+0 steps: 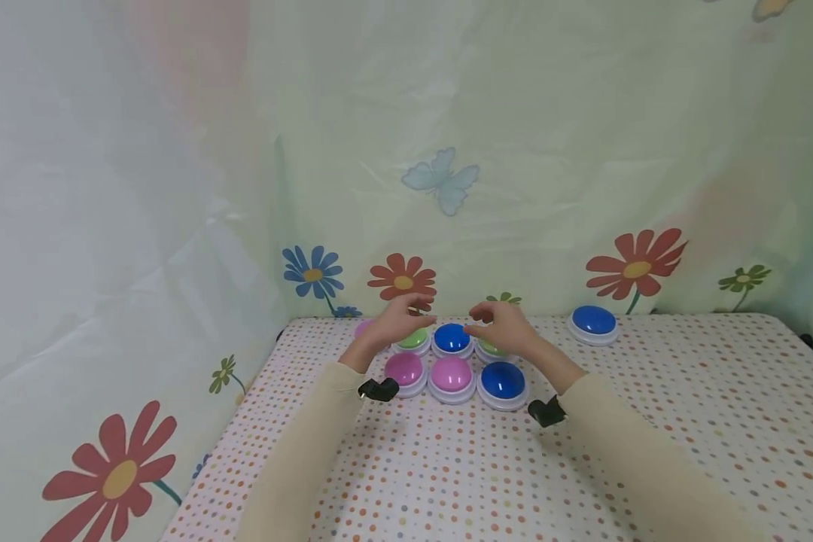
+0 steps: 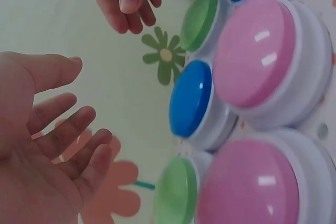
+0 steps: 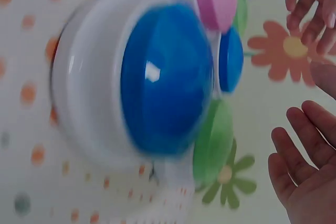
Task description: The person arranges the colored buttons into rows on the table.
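Round domed push buttons with white bases stand in two rows on the table. The front row holds a left pink button (image 1: 403, 369), a middle pink button (image 1: 451, 374) and a blue button (image 1: 503, 380). Behind them are a blue button (image 1: 452, 338), a green button (image 1: 415, 340) on its left, another green button (image 3: 214, 142) and a partly hidden pink button (image 1: 362, 327). My left hand (image 1: 396, 320) hovers over the left of the back row, fingers relaxed. Opposite it, my right hand (image 1: 506, 330) hovers over the right end, palm inward. Both hands hold nothing.
A separate blue button (image 1: 594, 320) sits apart near the table's back edge, right of the group. The table wears a dotted cloth (image 1: 461, 467). Close behind it hangs a sheet (image 1: 515, 150) printed with flowers and a butterfly, which also runs down the left side.
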A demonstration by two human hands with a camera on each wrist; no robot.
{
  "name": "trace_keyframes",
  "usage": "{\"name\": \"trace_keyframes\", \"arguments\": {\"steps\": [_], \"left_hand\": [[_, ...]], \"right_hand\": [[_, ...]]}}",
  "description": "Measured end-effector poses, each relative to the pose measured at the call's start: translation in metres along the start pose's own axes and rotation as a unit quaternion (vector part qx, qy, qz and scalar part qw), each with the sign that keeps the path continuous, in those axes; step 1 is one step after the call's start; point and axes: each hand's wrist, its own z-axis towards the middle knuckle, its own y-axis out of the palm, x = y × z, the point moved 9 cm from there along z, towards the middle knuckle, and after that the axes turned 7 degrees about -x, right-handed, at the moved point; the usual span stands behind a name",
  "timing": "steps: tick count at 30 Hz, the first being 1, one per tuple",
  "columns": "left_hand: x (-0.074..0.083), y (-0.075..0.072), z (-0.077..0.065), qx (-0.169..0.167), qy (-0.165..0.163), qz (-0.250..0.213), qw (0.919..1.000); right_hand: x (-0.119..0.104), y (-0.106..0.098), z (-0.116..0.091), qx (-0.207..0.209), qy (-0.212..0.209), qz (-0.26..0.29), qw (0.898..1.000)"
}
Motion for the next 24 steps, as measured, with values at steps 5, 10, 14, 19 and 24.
{"name": "trace_keyframes", "arguments": {"steps": [5,10,14,19,24], "left_hand": [[0.018,0.021,0.025,-0.035,0.000,-0.004,0.9994],[0.036,0.043,0.050,-0.065,0.001,-0.001,0.9979],[0.053,0.061,0.068,-0.083,0.026,-0.005,0.9962],[0.068,0.089,0.088,-0.100,0.030,0.000,0.9945],[0.075,0.116,0.105,-0.113,0.016,-0.008,0.9934]], "right_hand": [[0.033,-0.033,-0.014,0.020,0.021,-0.006,1.000],[0.059,-0.061,-0.029,0.037,0.045,-0.015,0.998],[0.078,-0.082,-0.037,0.067,0.061,-0.032,0.995],[0.107,-0.102,-0.048,0.083,0.068,-0.054,0.993],[0.137,-0.115,-0.056,0.085,0.080,-0.045,0.992]]}}
